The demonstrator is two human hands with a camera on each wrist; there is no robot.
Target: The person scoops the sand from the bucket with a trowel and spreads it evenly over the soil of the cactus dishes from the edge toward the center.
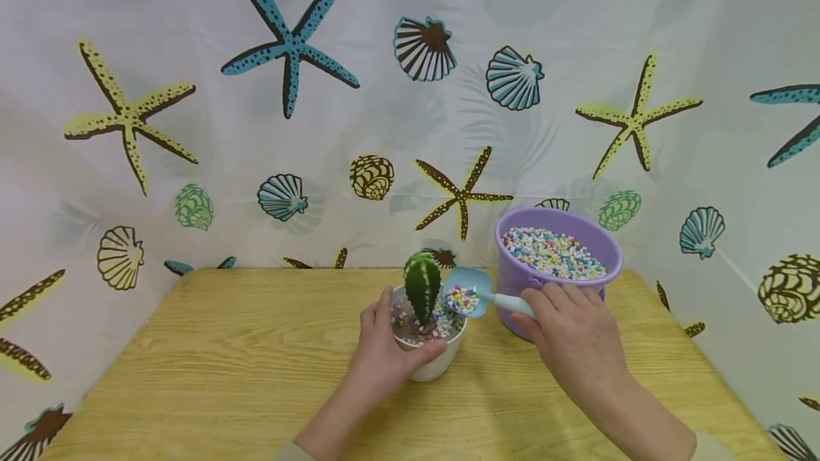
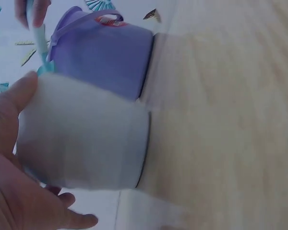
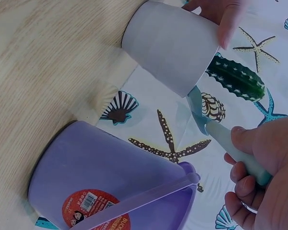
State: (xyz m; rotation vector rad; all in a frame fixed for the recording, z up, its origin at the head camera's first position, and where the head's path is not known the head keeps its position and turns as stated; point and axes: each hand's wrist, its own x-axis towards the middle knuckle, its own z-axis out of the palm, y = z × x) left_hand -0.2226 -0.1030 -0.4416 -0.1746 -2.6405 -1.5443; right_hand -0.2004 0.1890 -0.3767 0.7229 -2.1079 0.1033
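My right hand (image 1: pixel 570 333) is gripping one blue scoop (image 1: pixel 470 297) loaded with pebbles above one white pot (image 1: pixel 430 347), which my left hand (image 1: pixel 381 354) is clasping on the tabletop (image 1: pixel 224 361). Pouring step; tipping beside the single cactus (image 1: pixel 422 290) comes next. One purple bucket (image 1: pixel 557 262) is standing just beside.

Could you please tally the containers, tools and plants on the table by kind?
Containers: 2, the white pot and the purple bucket
Tools: 1, the blue scoop
Plants: 1, the cactus
Total: 4
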